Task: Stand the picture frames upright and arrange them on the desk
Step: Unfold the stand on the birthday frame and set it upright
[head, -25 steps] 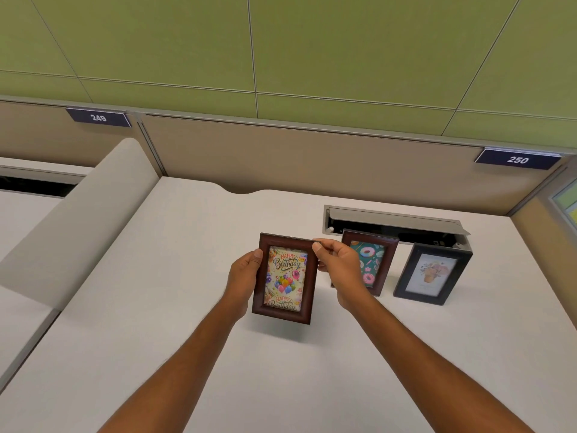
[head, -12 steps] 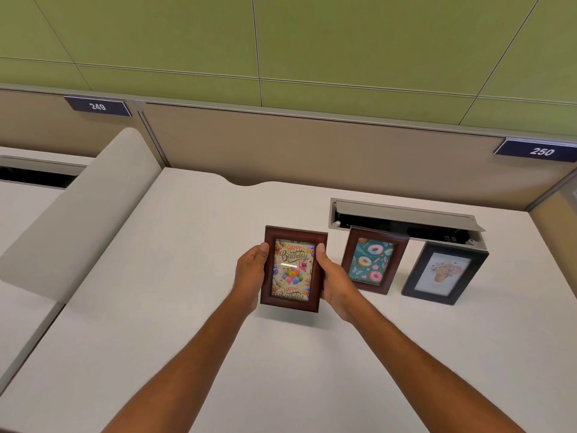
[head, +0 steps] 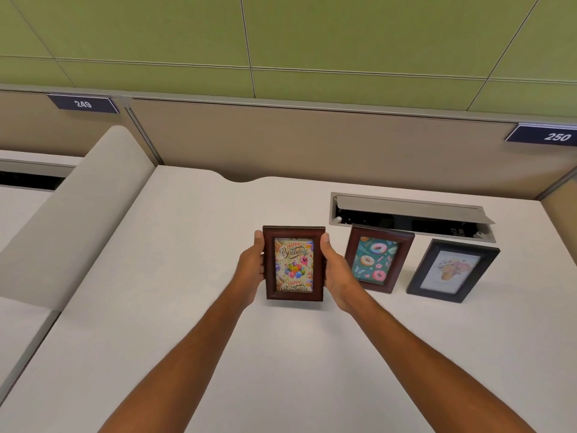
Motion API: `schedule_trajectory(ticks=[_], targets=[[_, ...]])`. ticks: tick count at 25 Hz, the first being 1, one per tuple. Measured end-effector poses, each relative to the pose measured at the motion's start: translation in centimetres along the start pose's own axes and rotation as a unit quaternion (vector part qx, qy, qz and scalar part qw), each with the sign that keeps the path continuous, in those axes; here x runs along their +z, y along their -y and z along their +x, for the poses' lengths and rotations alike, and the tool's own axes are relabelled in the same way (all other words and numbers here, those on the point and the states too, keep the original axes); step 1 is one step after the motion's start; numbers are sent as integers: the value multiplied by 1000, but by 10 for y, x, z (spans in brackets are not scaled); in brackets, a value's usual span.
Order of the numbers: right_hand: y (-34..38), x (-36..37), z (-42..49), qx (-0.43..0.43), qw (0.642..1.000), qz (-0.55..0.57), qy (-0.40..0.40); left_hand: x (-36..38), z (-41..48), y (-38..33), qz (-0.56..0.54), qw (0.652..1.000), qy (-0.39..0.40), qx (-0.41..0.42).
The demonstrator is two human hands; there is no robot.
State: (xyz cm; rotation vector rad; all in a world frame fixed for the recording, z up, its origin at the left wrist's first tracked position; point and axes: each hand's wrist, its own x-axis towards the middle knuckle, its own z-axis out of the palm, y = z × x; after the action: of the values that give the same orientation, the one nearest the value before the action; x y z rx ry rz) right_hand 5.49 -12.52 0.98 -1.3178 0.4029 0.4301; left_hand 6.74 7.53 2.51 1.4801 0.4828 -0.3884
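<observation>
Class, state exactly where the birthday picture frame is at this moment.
The birthday frame is mid-desk in the head view, held upright between the left hand and right hand, just left of the doughnut frame.

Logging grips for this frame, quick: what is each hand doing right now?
Left hand: closed on the left edge of the birthday frame.
Right hand: closed on the same frame's right edge.

Bright, even light from overhead fills the scene, with no harsh glare. The pale surface [head: 187, 276] carries only faint, soft shadows under the forearms and beneath the held frame [head: 293, 263]. Focus is fairly sharp throughout, slightly soft from compression. Wide-angle distortion bends the wall panel [head: 312, 42] seams and stretches the edges.
</observation>
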Motion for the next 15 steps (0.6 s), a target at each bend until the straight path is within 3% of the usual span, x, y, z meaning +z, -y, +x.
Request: schedule_trajectory(ticks=[5, 15], targets=[[2, -1, 28, 4, 1000, 13, -7, 3, 25, -12, 16, 1000, 26, 4], [15, -3, 69, -9, 998, 49, -28, 17, 55, -23, 27, 999, -3, 34]])
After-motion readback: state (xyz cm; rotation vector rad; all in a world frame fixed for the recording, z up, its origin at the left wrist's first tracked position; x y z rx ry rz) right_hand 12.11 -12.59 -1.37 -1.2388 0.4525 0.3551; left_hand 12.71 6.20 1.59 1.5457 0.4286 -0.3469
